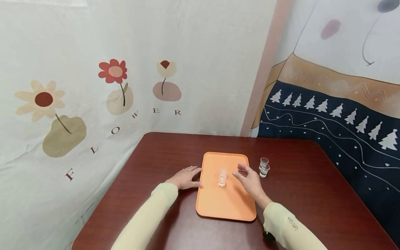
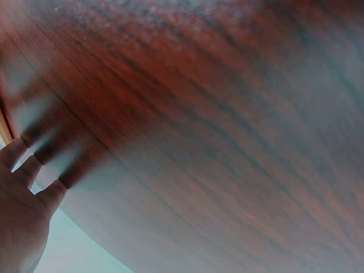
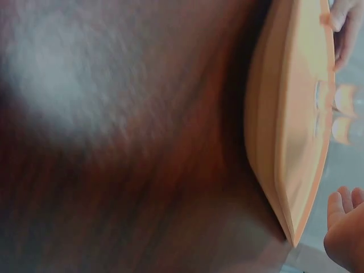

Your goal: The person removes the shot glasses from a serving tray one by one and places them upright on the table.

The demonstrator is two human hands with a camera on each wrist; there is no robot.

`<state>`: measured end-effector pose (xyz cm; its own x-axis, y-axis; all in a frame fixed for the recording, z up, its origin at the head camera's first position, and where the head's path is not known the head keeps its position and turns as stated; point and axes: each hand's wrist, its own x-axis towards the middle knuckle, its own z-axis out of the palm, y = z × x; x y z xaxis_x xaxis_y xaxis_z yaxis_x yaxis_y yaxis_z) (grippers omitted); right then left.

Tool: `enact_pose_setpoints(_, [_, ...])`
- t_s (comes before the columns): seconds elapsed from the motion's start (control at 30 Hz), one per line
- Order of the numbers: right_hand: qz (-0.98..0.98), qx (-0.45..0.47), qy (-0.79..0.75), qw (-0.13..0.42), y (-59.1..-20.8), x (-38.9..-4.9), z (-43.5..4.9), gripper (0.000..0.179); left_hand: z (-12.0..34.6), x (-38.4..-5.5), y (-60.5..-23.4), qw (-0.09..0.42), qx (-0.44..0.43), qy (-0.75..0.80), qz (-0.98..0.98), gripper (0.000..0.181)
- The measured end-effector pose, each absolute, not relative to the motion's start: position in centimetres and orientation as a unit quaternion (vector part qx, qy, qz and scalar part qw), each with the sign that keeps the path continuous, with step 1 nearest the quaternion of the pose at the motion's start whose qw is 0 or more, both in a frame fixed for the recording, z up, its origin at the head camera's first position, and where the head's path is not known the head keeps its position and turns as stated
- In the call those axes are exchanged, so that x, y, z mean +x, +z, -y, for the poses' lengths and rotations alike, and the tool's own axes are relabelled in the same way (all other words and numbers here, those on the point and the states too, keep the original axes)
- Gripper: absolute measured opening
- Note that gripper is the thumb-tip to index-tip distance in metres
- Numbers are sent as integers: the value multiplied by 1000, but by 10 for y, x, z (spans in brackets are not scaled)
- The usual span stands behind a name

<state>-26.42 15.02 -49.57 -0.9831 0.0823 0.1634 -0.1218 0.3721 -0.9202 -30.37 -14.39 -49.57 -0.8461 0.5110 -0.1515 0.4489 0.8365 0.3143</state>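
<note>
An orange tray (image 1: pixel 223 205) lies on the table, and two small clear shot glasses (image 1: pixel 222 181) stand on it, one behind the other. My left hand (image 1: pixel 185 177) rests at the tray's left edge, fingers spread and thumb tip at the rim. In the left wrist view the fingers (image 2: pixel 51 193) look fairly straight over the wood. Over the tray's right side hovers my right hand (image 1: pixel 251 182), its fingers loosely bent, holding nothing and apart from the glasses. In the right wrist view the right hand (image 3: pixel 347 233) shows at the lower right, beyond the tray's corner.
Two more small clear glasses (image 1: pixel 264 171) stand close together on the dark red-brown table (image 1: pixel 300 194), right of the tray. A flower-printed cloth (image 1: pixel 206 69) hangs behind the table, and a navy one with white trees (image 1: pixel 312 121) hangs at the right.
</note>
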Motion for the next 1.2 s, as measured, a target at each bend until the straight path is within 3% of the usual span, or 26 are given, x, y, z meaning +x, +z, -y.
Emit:
enact_pose_setpoints(0.87, [848,24,528,44,-516,-251,-116,43,144,-306,-502,109,258,128,-951,79])
enact_pose_setpoints(1.2, [852,40,519,61,-518,-254,-110,36,144,-305,-502,109,259,125,-951,79])
